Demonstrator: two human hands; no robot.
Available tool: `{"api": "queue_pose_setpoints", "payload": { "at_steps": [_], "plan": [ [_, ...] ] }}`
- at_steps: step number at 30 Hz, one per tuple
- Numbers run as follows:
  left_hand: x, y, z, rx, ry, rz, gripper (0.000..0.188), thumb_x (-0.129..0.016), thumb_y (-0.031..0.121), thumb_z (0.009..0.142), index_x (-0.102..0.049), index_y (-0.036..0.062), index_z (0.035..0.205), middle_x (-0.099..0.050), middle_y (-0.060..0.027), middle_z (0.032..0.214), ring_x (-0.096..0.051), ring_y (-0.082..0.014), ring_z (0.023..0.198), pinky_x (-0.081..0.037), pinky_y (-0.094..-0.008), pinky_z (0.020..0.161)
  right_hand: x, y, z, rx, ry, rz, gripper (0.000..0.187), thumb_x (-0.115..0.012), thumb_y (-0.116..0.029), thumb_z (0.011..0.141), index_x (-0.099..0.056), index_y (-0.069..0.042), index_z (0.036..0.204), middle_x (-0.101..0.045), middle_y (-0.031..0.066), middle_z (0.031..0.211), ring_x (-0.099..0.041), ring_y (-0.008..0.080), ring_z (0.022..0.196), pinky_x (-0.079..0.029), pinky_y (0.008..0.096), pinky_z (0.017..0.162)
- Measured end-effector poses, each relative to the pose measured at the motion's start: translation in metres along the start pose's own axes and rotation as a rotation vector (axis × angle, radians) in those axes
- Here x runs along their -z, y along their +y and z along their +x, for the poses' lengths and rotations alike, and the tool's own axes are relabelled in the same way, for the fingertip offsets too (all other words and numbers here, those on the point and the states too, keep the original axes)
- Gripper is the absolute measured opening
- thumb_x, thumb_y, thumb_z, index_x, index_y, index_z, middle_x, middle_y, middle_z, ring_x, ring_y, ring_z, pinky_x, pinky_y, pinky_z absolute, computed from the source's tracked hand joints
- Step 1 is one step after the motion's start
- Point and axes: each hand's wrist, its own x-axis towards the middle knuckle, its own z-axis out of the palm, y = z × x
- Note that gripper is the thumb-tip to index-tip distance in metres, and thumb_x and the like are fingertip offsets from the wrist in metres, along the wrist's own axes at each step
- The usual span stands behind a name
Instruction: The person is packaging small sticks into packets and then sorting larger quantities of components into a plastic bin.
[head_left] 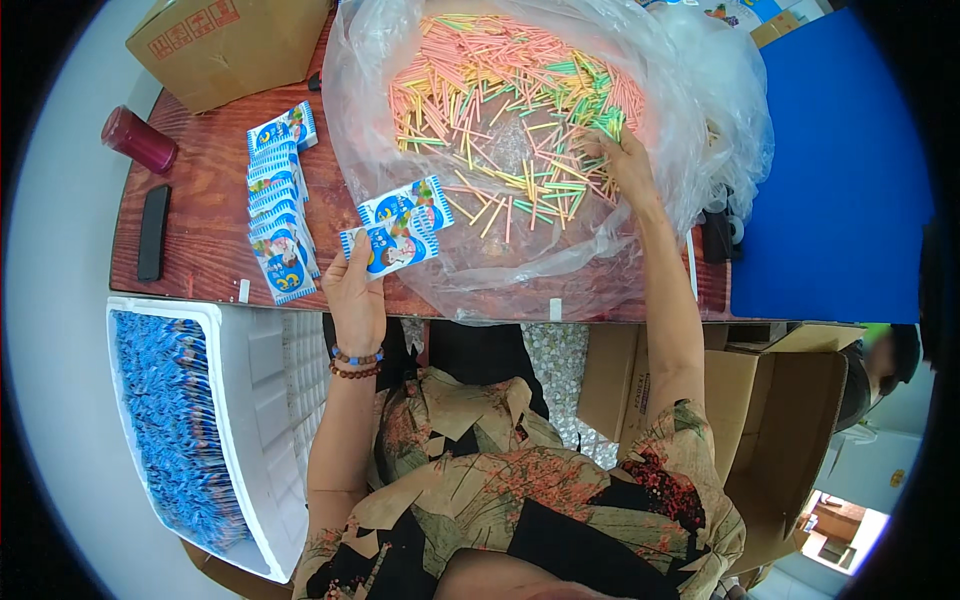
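Head view looks straight down on a dark wooden tabletop [210, 190] where the left hand [355, 290] holds two small blue-and-white packets [400, 232] fanned between thumb and fingers, its grip clenched on their lower ends so the printed faces stay up and the upper ends point toward the straws. The right hand [628, 165] is stretched out into a wide clear plastic bag [520, 270] spread open on the tabletop, fingertips resting among the pile of thin coloured straws [500, 100], pink, yellow and green; whether that grip has closed on any straws I cannot tell, since the fingers are half buried in the pile. The bag's mouth lies flattened and wide, which keeps the loose straws corralled yet reachable. Left of the held packets, a neat overlapping row of the same packets [280, 200] runs down the tabletop, laid shingle-fashion so each one stays separate and countable. Below the tabletop's left edge sits a white foam box [255, 400] packed with blue packets, close by the left arm. A dark red cylinder [138, 140], a black flat object [153, 232] and a cardboard box [235, 45] stand at the far left, well apart from the hands.
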Motion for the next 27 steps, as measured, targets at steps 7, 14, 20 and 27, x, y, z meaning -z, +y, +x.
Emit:
{"api": "queue_pose_setpoints", "payload": {
  "at_steps": [7, 14, 20, 27],
  "plan": [
    [0.001, 0.0, 0.0, 0.01, 0.002, -0.006, 0.016, -0.058, 0.012, 0.095, -0.065, -0.0002, 0.102, -0.068, -0.0074, 0.1, -0.065, -0.0114, 0.089, -0.054, -0.0275, 0.081, 0.017, 0.001, 0.001, 0.241, -0.089, -0.737, 0.024, -0.05, -0.004, 0.088, -0.056, -0.003, 0.111, -0.065, 0.0152, 0.096, -0.063, 0.0295, 0.091, -0.047, 0.0367, 0.077],
    [0.002, 0.001, 0.0, 0.014, 0.006, -0.002, 0.016, -0.058, 0.012, 0.095, -0.065, -0.0007, 0.102, -0.068, -0.0074, 0.101, -0.065, -0.0115, 0.09, -0.053, -0.0271, 0.081, 0.018, -0.017, -0.01, 0.29, -0.292, -1.178, 0.035, -0.056, -0.007, 0.079, -0.058, -0.01, 0.114, -0.057, 0.0163, 0.111, -0.055, 0.0351, 0.107, -0.042, 0.0465, 0.088],
    [0.005, -0.001, 0.002, 0.012, 0.004, -0.001, 0.016, -0.056, 0.011, 0.095, -0.065, -0.0004, 0.101, -0.068, -0.0094, 0.103, -0.065, -0.0156, 0.094, -0.053, -0.0307, 0.085, 0.009, -0.019, -0.008, 0.404, -0.3, -1.404, 0.038, -0.059, -0.018, 0.079, -0.056, -0.008, 0.116, -0.055, 0.0144, 0.111, -0.051, 0.03, 0.111, -0.038, 0.0463, 0.093],
    [0.003, 0.0, 0.001, 0.01, -0.001, -0.016, 0.016, -0.058, 0.01, 0.094, -0.064, -0.0017, 0.104, -0.068, -0.0079, 0.102, -0.065, -0.0124, 0.091, -0.053, -0.0277, 0.082, 0.004, -0.013, -0.005, 0.425, -0.375, -1.493, 0.033, -0.056, -0.019, 0.083, -0.056, -0.009, 0.115, -0.055, 0.013, 0.112, -0.048, 0.0288, 0.113, -0.033, 0.0482, 0.096]
  ]
}}
